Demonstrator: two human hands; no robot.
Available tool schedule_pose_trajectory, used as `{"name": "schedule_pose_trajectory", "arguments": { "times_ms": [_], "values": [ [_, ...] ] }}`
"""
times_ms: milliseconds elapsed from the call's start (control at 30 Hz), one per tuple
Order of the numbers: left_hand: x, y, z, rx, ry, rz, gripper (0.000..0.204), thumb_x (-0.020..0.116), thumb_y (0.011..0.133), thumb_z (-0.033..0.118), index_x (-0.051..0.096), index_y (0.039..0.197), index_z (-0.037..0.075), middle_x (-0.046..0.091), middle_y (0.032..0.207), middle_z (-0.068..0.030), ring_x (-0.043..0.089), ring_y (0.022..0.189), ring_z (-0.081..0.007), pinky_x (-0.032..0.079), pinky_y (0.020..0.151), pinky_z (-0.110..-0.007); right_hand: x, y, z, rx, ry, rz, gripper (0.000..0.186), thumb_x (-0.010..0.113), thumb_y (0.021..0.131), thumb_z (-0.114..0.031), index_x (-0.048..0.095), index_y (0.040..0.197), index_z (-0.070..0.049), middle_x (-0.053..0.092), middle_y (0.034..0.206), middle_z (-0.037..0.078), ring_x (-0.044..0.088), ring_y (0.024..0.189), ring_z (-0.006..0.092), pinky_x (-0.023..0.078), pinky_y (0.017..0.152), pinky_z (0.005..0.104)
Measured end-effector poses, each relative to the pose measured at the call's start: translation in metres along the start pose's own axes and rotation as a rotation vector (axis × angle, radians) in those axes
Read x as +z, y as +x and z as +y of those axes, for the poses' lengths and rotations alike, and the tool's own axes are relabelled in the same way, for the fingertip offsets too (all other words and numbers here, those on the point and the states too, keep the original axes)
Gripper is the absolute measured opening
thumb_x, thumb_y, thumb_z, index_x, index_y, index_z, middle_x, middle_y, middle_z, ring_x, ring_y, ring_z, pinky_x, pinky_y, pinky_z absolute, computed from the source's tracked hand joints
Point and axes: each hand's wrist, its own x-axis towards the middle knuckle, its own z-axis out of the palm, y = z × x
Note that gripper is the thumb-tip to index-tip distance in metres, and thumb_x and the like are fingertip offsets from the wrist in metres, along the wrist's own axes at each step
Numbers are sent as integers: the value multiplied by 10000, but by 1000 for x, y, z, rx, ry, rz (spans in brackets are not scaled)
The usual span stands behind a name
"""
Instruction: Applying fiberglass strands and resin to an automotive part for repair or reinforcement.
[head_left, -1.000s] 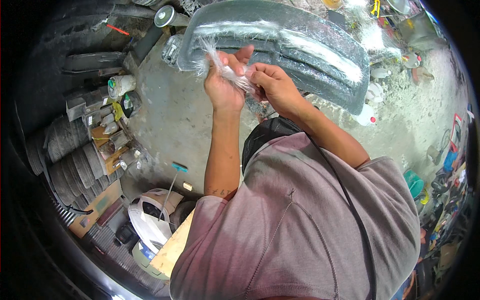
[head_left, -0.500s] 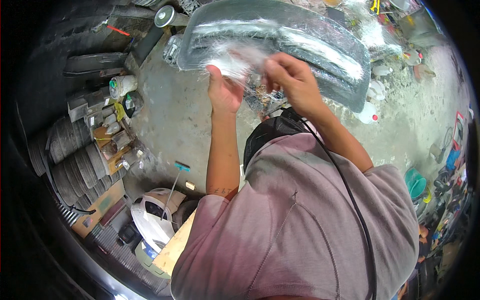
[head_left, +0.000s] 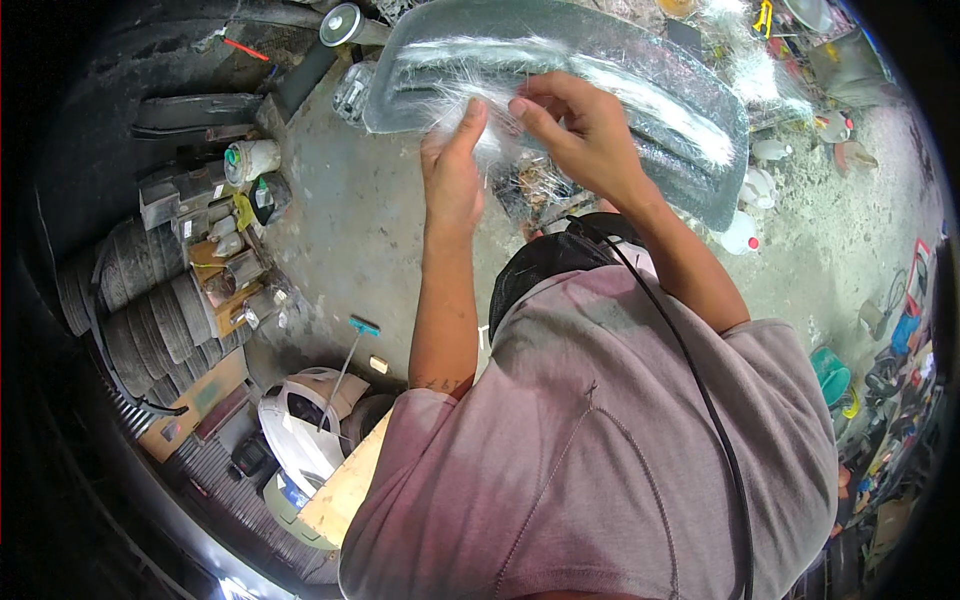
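Observation:
A loose tuft of white glass fibre strands (head_left: pixel 488 140) is held between my hands. My left hand (head_left: pixel 455 170) is closed on it, with the thumb pointing up across the strands. At the tuft's right side my right hand (head_left: pixel 590 130) pinches, thumb and index finger together at the fibres. Behind both hands lies a long, curved grey panel (head_left: pixel 680 185) with a glossy surface. Bands of white fibre (head_left: pixel 640 90) run along its length. Some fingers of both hands are hidden.
White plastic jugs (head_left: pixel 738 235) stand right of the panel. Loose fibre scraps (head_left: pixel 540 190) lie on the floor below it. At left are a white bucket (head_left: pixel 250 160) and stacked dark curved pieces (head_left: pixel 150 290). A blue-headed broom (head_left: pixel 364 327) leans lower left.
My left hand has turned, its thumb now over the fibres. The right hand has shifted slightly up and left, and the tuft looks less blurred.

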Motion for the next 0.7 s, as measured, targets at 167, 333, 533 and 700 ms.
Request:
{"name": "schedule_pose_trajectory", "arguments": {
  "times_ms": [167,333,533,700],
  "values": [
    [3,9,-9,-46,-13,29,332,406,1028,259,558,1101,-28,627,1047,-127,621,984,-273,500,914,-410,20,0,15,-118,-140,-80,192,616,863,-167,655,939,4,641,811,180,620,638,293,484,599,367],
    [-56,47,-15,-136,-606,201,331,340,1038,332,449,950,33,577,944,-172,593,1042,-390,472,970,-558,18,-25,25,229,271,-38,165,592,920,-161,629,889,-3,615,729,41,568,627,131,455,581,286],
    [-39,19,-12,-63,-490,-188,506,417,992,475,478,1163,2,599,1119,-202,591,1077,-368,473,971,-504,12,-19,-5,304,723,-82,196,629,933,-212,629,875,-25,594,737,-2,514,623,67,428,562,233],
    [-15,13,-19,-85,-270,-90,403,387,1023,394,483,1111,13,627,1059,-183,612,1083,-333,488,927,-459,38,-17,20,334,314,-32,229,685,884,-236,638,834,-18,586,702,-12,503,612,52,410,536,229]
  ]
}}
